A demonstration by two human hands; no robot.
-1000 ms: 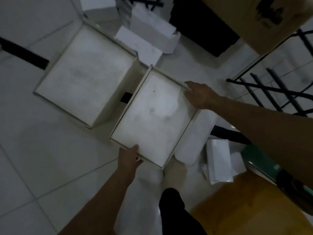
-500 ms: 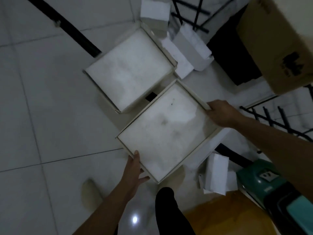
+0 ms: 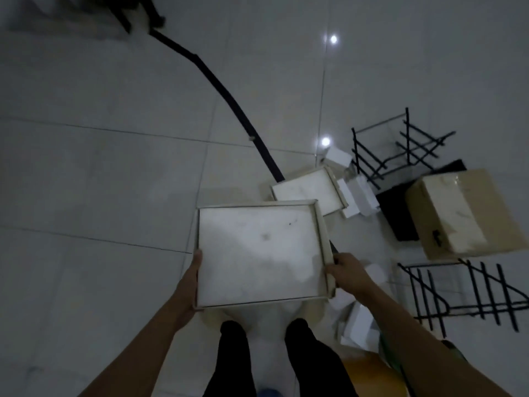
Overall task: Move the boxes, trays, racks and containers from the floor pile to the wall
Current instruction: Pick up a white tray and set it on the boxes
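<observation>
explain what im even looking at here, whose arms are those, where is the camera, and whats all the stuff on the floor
There is no machine here. A person wears a camera on the head, and it looks forward and down, so you see their own two arms, their dark trouser legs and the tiled floor.

The left hand and the right hand grip opposite sides of a shallow white tray, held up in front of the body. It looks empty.

To the right on the floor lies the pile being cleared: a second white tray, some small white boxes, a cardboard box, a black flat piece partly under it, and two black wire racks, one further away and one nearer. A long black strip runs across the tiles. The light is dim, so finer details are hard to tell.
</observation>
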